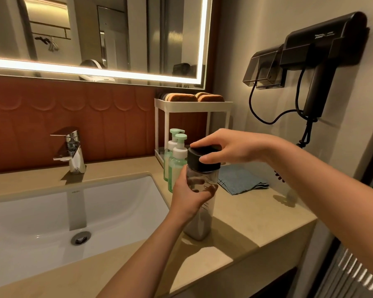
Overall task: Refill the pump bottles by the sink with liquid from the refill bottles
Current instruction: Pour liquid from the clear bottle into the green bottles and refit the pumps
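Note:
A tall clear refill bottle (pixel 199 224) stands on the beige counter to the right of the sink. My left hand (pixel 188 193) grips its upper body. My right hand (pixel 224 149) comes from the right and grips the bottle's black screw cap (pixel 199 161) from above. Just behind the bottle stand two green pump bottles, the nearer one (pixel 177 166) and the farther one (pixel 170 151), both with pale green pump heads and white collars. The nearer one is partly hidden by my left hand and the refill bottle.
A white sink (pixel 73 211) with a chrome tap (pixel 72 150) lies to the left. A white two-tier rack (pixel 192 104) with brown sponges stands behind the pump bottles. A folded blue cloth (pixel 241 181) lies on the counter to the right. A black hair dryer (pixel 319 61) hangs on the right wall.

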